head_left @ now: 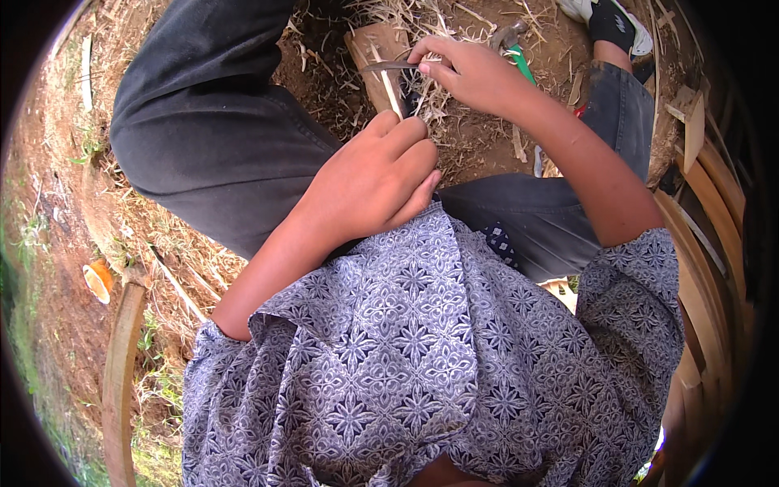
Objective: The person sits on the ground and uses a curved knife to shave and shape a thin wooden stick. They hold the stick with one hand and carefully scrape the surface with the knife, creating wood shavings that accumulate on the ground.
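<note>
Pale stick (392, 93), jutting beyond left grip (375, 172), dark blade (398, 64) across

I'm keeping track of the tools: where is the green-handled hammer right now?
In the head view, the green-handled hammer lies on the ground near the top, right of centre, just right of the right hand.

Daylight brightens brown earth (73, 337) and green grass (162, 391).

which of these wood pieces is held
The thin, pale stick in the left grip, crossed by the dark blade; the broader board behind it and the long plank at the picture's lower left are unheld.
</note>
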`<move>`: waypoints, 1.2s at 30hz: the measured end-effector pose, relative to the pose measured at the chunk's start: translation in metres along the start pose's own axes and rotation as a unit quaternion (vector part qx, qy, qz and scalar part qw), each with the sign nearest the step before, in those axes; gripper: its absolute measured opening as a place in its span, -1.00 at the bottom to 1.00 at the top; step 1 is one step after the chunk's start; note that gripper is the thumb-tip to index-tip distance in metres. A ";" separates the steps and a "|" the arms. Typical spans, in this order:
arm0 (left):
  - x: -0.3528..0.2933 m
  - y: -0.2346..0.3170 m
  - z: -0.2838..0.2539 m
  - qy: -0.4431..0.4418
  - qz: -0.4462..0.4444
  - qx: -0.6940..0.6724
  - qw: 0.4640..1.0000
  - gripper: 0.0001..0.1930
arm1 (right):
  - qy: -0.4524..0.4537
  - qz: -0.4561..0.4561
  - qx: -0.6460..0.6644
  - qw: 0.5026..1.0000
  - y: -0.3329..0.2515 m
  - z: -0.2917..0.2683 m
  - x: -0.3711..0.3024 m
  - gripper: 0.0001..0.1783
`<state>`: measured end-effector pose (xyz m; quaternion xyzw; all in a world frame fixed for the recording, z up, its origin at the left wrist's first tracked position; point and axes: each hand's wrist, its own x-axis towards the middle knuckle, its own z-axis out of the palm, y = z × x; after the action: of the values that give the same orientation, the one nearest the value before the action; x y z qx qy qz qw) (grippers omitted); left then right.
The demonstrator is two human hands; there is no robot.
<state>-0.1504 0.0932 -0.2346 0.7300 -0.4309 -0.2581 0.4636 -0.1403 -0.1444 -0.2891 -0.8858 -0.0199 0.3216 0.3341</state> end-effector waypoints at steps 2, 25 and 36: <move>-0.001 -0.001 0.000 0.005 0.004 -0.003 1.000 -0.86 | -0.001 0.014 0.021 1.000 0.001 0.007 0.000 -0.75; -0.003 0.009 0.000 0.018 -0.008 -0.010 1.000 -0.86 | 0.042 0.068 0.021 0.997 0.005 0.010 0.022 -0.72; -0.004 0.008 0.001 0.009 -0.010 -0.001 1.000 -0.86 | 0.059 0.060 -0.034 0.996 0.008 0.033 0.036 -0.74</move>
<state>-0.1561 0.0945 -0.2274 0.7357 -0.4194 -0.2568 0.4657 -0.1325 -0.1228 -0.3330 -0.9136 0.0420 0.2875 0.2843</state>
